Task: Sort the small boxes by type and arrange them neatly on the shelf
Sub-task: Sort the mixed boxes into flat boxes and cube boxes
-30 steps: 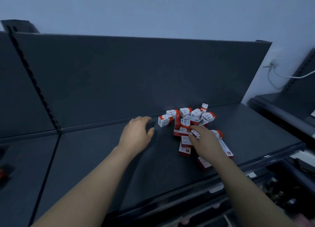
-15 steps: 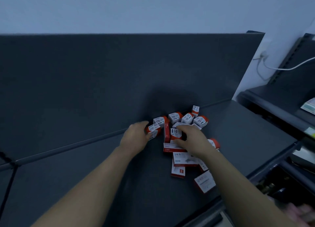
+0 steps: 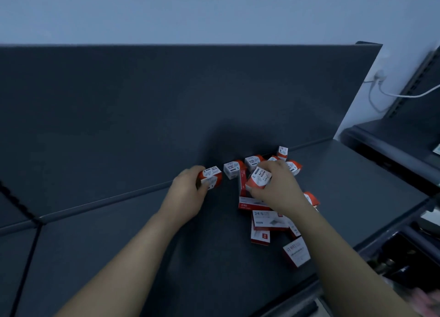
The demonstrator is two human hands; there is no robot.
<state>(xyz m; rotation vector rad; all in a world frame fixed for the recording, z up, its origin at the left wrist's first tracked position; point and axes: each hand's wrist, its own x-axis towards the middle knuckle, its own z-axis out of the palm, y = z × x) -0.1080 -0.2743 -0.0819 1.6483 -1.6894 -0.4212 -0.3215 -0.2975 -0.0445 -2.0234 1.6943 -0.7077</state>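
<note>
A heap of small red-and-white boxes lies on the dark shelf (image 3: pixel 123 240) near its back wall. My left hand (image 3: pixel 188 193) grips a paper-clip box (image 3: pixel 211 176) at the heap's left edge. My right hand (image 3: pixel 278 188) holds another paper-clip box (image 3: pixel 259 179), lifted a little above the heap. More paper-clip boxes (image 3: pixel 232 169) stand along the back. Flatter staple boxes (image 3: pixel 269 220) marked 24/6 lie nearer to me, and one staple box (image 3: pixel 296 253) sits apart by the front edge.
The shelf's upright back panel (image 3: pixel 166 102) rises just behind the boxes. A second dark shelf unit (image 3: pixel 392 145) stands at the right, with a white cable (image 3: pixel 404 95) on the wall above it. The shelf's front edge (image 3: pixel 333 271) runs close to the loose box.
My left hand has closed on the leftmost paper-clip box. My right hand has picked up a paper-clip box from the heap. The view has shifted right and closer.
</note>
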